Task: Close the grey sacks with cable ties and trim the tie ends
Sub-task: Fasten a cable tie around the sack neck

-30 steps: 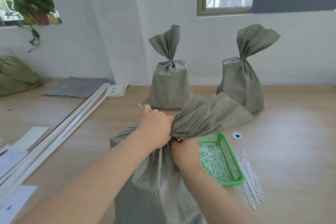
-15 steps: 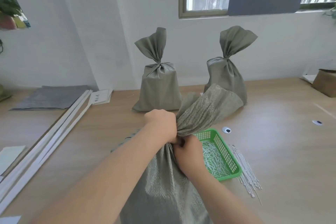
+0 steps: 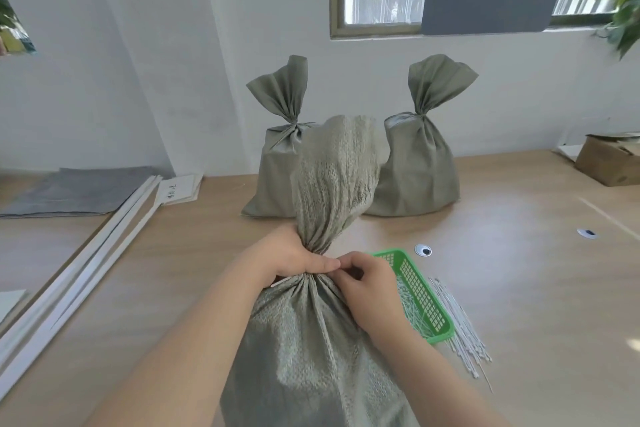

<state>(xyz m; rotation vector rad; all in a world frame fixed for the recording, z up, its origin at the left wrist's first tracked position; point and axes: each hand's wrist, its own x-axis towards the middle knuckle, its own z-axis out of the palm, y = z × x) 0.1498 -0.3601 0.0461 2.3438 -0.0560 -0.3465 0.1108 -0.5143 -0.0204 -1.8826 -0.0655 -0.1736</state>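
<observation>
A grey woven sack [image 3: 304, 340] stands in front of me on the wooden table [image 3: 519, 288], its gathered top rising upright. My left hand [image 3: 291, 255] grips the bunched neck. My right hand [image 3: 363, 282] pinches at the neck just below, fingers curled. A thin white cable tie [image 3: 280, 281] shows under my left hand, its end poking left. Two more grey sacks stand at the back, one [image 3: 277, 163] on the left and one [image 3: 420, 163] on the right, both cinched at the neck.
A green basket [image 3: 427, 302] with white tie offcuts sits right of the sack, and loose white cable ties [image 3: 460, 326] lie beside it. White strips [image 3: 86, 270] and grey sheets [image 3: 72, 191] lie at the left. A cardboard box [image 3: 609, 159] stands far right.
The sack's gathered top has swung from leaning right to standing upright. My right hand has come out from under the neck and now pinches at it. The view has shifted right.
</observation>
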